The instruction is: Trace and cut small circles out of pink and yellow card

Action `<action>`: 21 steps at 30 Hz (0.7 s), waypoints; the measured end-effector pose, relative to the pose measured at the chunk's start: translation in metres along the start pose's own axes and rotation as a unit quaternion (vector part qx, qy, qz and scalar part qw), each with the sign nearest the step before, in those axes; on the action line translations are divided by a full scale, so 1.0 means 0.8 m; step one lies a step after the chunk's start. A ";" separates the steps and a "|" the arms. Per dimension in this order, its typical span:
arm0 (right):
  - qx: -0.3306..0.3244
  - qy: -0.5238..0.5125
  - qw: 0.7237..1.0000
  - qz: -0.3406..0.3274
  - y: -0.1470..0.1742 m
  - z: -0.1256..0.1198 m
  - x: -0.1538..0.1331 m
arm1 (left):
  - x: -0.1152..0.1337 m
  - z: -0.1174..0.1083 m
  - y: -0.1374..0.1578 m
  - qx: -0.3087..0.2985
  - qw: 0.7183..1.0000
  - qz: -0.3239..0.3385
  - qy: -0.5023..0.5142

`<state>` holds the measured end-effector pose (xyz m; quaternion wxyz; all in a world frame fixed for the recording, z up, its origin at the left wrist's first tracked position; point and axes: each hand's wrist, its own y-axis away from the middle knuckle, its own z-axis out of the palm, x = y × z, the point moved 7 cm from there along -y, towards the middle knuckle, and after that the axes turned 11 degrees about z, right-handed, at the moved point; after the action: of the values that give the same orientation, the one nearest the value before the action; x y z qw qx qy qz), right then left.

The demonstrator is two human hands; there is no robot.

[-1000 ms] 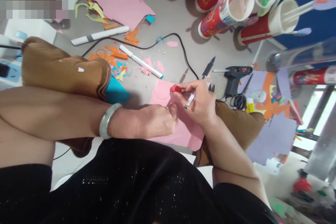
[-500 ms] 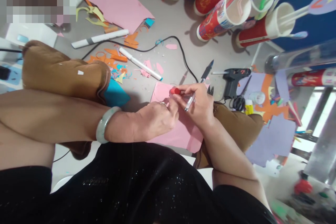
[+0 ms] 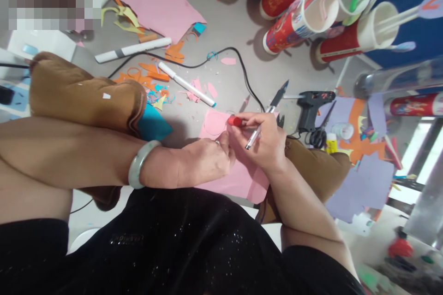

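Note:
A sheet of pink paper [image 3: 247, 179] lies in front of me, with a thin circle outline drawn on its upper left part. My left hand [image 3: 207, 160], with a pale bangle at the wrist, rests on the paper, its fingers curled in; whatever may be inside them is hidden. Between the thumb and fingertips of my right hand [image 3: 268, 140] is a small red cylinder [image 3: 234, 121], just above the paper beside the circle. A pen [image 3: 254, 137] also lies through that hand, its dark end [image 3: 279, 94] pointing away from me.
White markers [image 3: 187, 84], paper scraps [image 3: 148, 73] and a black cord [image 3: 247, 76] lie beyond the paper. Red cups [image 3: 284, 27] with straws stand at the back right. A glue gun [image 3: 311, 108], scissors [image 3: 318, 137] and purple paper [image 3: 360, 189] are to the right. Brown cushions [image 3: 83, 94] flank my arms.
My left hand has moved slightly down, and more of the drawn circle shows. The red cylinder has shifted a little to the right with my right hand. The view has shifted slightly.

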<state>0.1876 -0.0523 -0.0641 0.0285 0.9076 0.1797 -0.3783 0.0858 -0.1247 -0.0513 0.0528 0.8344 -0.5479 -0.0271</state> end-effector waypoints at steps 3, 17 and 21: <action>-0.003 -0.009 1.000 0.004 0.000 0.002 0.002 | -0.001 -0.003 -0.001 -0.009 1.000 0.009 0.024; -0.005 -0.006 1.000 0.015 -0.001 0.006 0.005 | -0.001 0.002 -0.003 0.000 0.998 -0.010 0.058; -0.008 -0.010 0.999 0.036 -0.002 0.006 0.005 | 0.000 -0.004 -0.002 0.040 0.999 -0.016 0.022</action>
<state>0.1865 -0.0507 -0.0698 0.0510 0.9096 0.1495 -0.3842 0.0877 -0.1238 -0.0480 0.0311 0.8451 -0.5335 0.0121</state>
